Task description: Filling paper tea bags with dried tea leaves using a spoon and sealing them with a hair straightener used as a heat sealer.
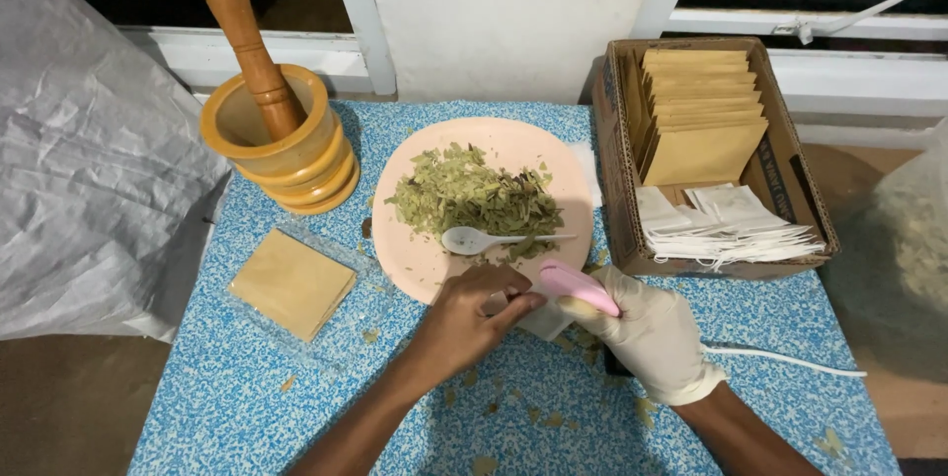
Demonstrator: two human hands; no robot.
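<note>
Head view: small white bag pinched between left hand fingers

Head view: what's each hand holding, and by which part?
The gloved right hand holds a pink handheld tool by its rear end. The bare left hand pinches a small white sachet at its left edge, under the tool's tip.

My table in blue speckle, white wall ahead, white-framed windows dark, brown floor beside me
</note>
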